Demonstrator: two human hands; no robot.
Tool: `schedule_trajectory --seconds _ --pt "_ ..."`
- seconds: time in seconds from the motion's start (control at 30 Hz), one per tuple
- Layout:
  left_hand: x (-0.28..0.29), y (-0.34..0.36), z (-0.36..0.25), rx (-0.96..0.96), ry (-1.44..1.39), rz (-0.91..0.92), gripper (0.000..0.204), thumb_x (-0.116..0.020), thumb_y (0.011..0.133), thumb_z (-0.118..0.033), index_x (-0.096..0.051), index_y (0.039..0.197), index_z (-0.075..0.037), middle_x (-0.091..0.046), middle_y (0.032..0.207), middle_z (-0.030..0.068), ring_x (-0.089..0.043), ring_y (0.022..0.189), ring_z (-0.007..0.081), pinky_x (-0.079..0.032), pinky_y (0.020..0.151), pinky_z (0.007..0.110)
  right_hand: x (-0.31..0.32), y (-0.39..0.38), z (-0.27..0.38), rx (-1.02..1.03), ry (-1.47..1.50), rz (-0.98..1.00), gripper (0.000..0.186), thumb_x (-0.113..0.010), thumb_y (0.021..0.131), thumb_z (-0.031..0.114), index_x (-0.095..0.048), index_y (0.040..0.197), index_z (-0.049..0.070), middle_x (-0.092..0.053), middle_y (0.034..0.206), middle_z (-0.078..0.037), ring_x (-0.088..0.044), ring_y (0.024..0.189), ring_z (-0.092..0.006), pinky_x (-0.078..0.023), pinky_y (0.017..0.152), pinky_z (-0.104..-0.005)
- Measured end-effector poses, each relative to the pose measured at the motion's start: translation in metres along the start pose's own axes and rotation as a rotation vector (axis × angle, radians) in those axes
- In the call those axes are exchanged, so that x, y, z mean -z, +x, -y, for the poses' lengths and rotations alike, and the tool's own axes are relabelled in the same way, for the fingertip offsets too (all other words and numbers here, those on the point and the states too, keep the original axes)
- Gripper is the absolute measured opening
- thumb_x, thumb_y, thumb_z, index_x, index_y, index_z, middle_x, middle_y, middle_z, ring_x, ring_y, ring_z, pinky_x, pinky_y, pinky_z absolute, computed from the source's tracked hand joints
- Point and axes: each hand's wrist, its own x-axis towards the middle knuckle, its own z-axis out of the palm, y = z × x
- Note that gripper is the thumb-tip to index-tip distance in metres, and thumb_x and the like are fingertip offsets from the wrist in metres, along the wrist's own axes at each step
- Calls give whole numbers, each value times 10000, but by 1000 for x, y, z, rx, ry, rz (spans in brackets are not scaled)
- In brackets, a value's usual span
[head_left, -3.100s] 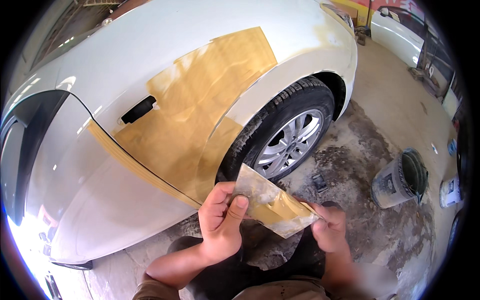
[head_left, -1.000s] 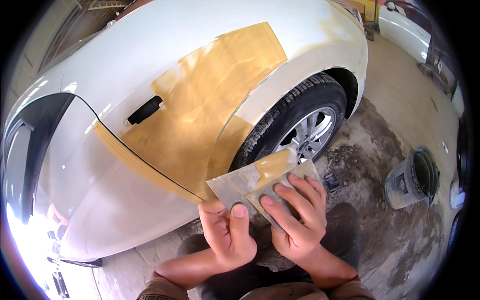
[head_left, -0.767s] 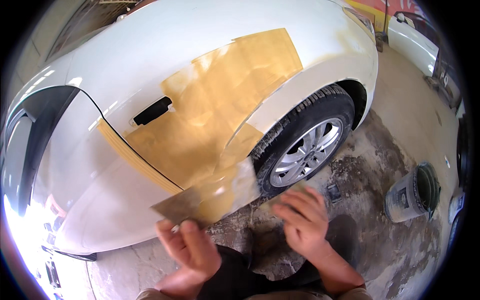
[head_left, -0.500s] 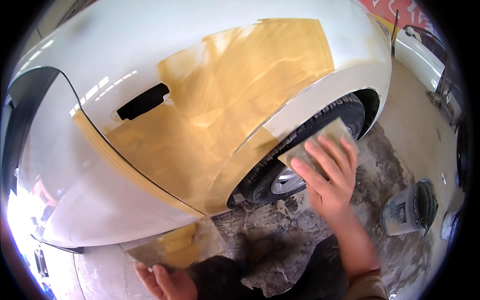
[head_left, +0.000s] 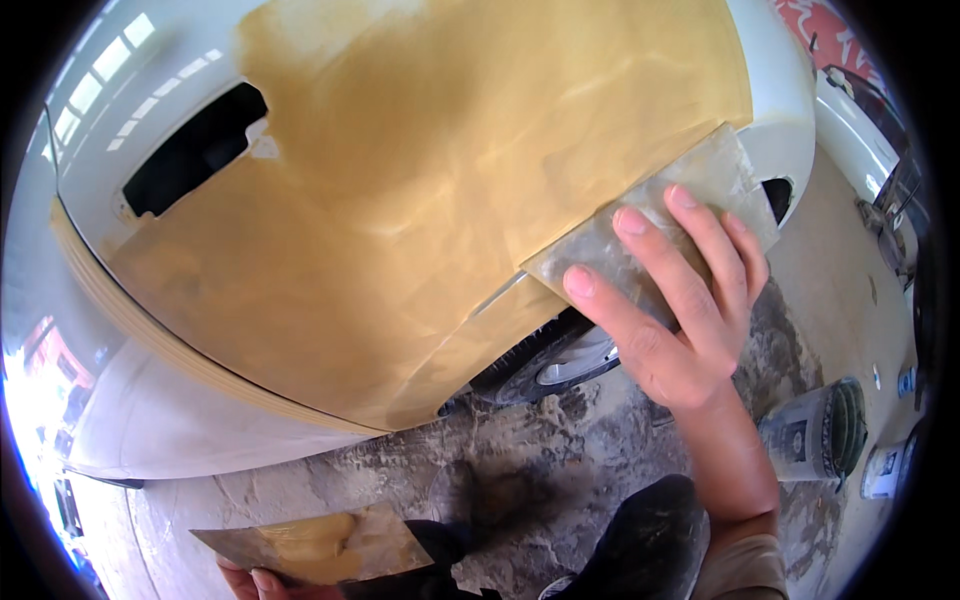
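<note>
A wide grey putty spreader (head_left: 735,170) is gripped in my right hand (head_left: 695,315), its fingers spread over the flat face. The spreader's long edge lies against the car's rear side panel, along the wheel arch; whether it presses there I cannot tell. Smooth tan body filler (head_left: 420,220) covers much of the white panel (head_left: 770,60). Low at the left, my left hand (head_left: 265,585) pinches the edge of a flat putty board (head_left: 385,540) between thumb and fingers. A lump of yellowish filler (head_left: 310,535) sits on that board. The lower part of the left hand is cut off by the picture's edge.
A dark rectangular opening (head_left: 195,150) is cut in the panel's left part. Below the arch shows the wheel (head_left: 560,370), partly hidden by my right hand's spreader. A bucket (head_left: 815,430) stands on the stained floor (head_left: 600,440) at right. My knee (head_left: 650,530) juts up below.
My right hand has moved up and right, bringing the spreader from in front of the wheel onto the arch edge. My left hand and board have dropped lower. The view has come closer to the panel.
</note>
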Motion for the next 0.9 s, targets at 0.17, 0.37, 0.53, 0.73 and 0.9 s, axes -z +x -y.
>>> schedule_trajectory --seconds 0.17,0.37,0.53,0.73,0.9 --pt "3 6 7 -55 163 -141 403 -516 1024 -191 -485 1351 43 -553 1333 265 -571 1174 365 -492 958 491 -8 -4 -5 32 -7 -11 233 -731 873 172 -771 1080 273 -703 1241 -85 -617 1203 -367 -408 1050 -481" --pt "-7 11 12 -133 104 -162 400 -536 1003 -189 -518 1314 62 -570 1302 270 -575 1155 359 -480 962 485 -7 -23 -3 27 0 27 254 -736 870 158 -761 1091 280 -678 1284 -61 -593 1234 -366 -376 1058 -491" --pt "-4 10 11 -120 162 -185 420 -532 1008 -183 -503 1352 55 -567 1310 261 -571 1172 364 -472 977 490 -17 -43 -2 2 -30 -20 246 -697 905 266 -762 1130 341 -690 1266 35 -629 1185 -268 -378 1042 -409" --pt "-9 9 3 -8 60 -56 417 -531 1020 -181 -503 1369 46 -568 1324 241 -561 1194 331 -462 999 462 -2 -69 2 -58 -50 93 235 -700 910 262 -764 1127 325 -696 1248 21 -637 1178 -273 -392 1022 -412" --pt "-2 7 -2 -20 151 13 388 -522 1039 -174 -512 1365 35 -567 1338 226 -552 1211 308 -457 1016 448 18 -42 -12 -97 -42 -5 227 -727 879 276 -778 1099 299 -719 1199 -19 -647 1156 -280 -408 991 -405"
